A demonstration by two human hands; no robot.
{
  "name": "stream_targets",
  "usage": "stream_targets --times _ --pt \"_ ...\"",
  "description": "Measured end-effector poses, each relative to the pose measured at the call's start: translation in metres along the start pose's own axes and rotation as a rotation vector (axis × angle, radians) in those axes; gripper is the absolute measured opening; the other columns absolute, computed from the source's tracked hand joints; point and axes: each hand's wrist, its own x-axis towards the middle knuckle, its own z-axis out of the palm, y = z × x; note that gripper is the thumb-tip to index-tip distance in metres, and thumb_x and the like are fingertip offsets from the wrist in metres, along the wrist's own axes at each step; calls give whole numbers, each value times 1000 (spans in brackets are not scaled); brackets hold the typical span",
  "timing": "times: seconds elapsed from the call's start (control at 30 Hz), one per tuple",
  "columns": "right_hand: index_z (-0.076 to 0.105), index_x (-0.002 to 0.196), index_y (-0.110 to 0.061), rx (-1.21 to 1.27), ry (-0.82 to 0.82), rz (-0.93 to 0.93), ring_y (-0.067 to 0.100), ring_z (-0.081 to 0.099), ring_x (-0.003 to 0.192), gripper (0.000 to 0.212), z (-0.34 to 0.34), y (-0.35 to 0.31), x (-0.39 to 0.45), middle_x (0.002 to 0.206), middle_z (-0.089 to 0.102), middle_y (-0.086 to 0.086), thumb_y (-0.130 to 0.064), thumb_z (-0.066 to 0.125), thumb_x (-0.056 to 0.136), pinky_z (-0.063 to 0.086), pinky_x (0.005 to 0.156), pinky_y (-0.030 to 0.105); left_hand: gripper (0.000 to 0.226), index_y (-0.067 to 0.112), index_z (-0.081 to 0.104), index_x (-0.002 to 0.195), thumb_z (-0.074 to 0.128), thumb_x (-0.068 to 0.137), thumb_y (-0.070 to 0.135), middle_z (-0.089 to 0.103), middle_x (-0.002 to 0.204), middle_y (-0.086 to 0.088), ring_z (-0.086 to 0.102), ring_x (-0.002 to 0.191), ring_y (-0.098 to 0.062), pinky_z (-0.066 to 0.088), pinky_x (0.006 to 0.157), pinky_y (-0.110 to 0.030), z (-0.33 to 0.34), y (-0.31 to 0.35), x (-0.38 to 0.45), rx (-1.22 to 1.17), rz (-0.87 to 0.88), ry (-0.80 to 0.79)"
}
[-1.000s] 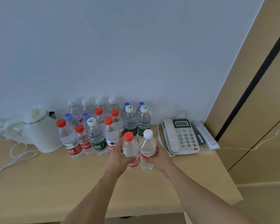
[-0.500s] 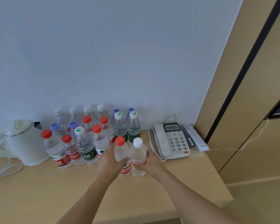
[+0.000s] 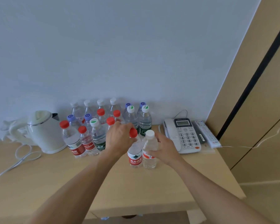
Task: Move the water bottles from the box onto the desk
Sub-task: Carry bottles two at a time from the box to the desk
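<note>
Pale wood forms the desk (image 3: 152,188) on which we see two water bottles standing upright and touching side by side, in front of a larger cluster of bottles (image 3: 103,125) set against the wall. The red-capped bottle (image 3: 135,152) stands on the left of the pair; our left hand (image 3: 120,139) sits at its neck and shoulder, fingers curled beside the cap, though we cannot tell whether they actually clasp it or merely lie against it. The white-capped bottle (image 3: 149,151) stands on the right; our right hand (image 3: 166,148) lies against its side near the label with fingers only loosely bent, and here too we cannot tell whether the bottle is gripped. Left of the cluster stands a white kettle (image 3: 44,131) with its cord (image 3: 19,160) trailing over the desk. Right of the bottles lie a telephone (image 3: 183,135) and, just beside it, a remote control (image 3: 207,134).
</note>
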Motion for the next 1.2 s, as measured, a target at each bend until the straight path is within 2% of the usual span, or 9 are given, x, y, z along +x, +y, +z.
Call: stream_targets --times 0.1,0.23,0.4,0.53,0.73,0.9,1.0,1.1,1.2 --pt "53 129 -27 -17 3 -13 9 60 109 68 0 0 0 118 65 -9 -25 86 70 47 90 25 36 30 67 103 84 73 44 62 101 -1 57 94 -24 40 72 -31 0 -2 5 45 17 -14" --pt "53 132 -25 -29 5 -25 10 59 113 71 -1 -1 1 123 65 -8 -23 87 70 47 94 27 36 31 69 104 84 74 45 63 99 -1 57 92 -23 37 72 -31 1 -4 11 80 41 -8" --pt "54 131 -23 -51 19 -17 5 53 106 69 0 1 4 118 61 -10 -24 87 70 33 75 3 36 28 68 107 82 77 43 65 94 0 52 91 -20 36 79 -30 2 -5 23 99 54 -14" --pt "55 127 -22 -54 36 -13 6 53 101 67 2 3 8 110 58 -13 -24 88 69 30 71 1 32 27 69 107 81 79 37 55 86 1 41 83 -18 39 85 -34 2 -7 33 112 48 3" --pt "56 125 -25 -47 79 -30 7 53 99 67 6 5 18 106 57 -15 -20 89 67 33 73 6 26 27 69 110 74 84 27 61 98 -5 56 94 -27 37 82 -33 -1 -13 45 124 36 14" --pt "55 123 -25 -49 98 -24 12 54 100 64 10 3 35 107 57 -12 -18 87 69 39 81 25 24 23 68 107 76 84 25 67 97 -3 60 97 -25 43 88 -37 0 -20 52 126 19 22" --pt "55 122 -20 -83 127 -29 18 54 103 62 13 1 47 111 56 -3 -17 87 69 38 82 26 23 25 69 106 76 84 26 69 96 -1 60 94 -23 43 88 -36 0 -23 53 120 10 33" --pt "54 129 -20 -121 131 -23 21 50 109 67 17 1 57 119 50 7 -18 87 70 38 90 27 23 23 69 106 75 84 26 69 96 -1 61 92 -23 39 84 -34 2 -22 55 105 5 37" --pt "52 133 -24 -120 149 -18 16 48 108 69 22 1 64 121 47 5 -19 86 72 36 90 24 24 23 70 109 74 85 28 70 99 -1 62 94 -22 42 87 -34 3 -21 57 105 2 22"
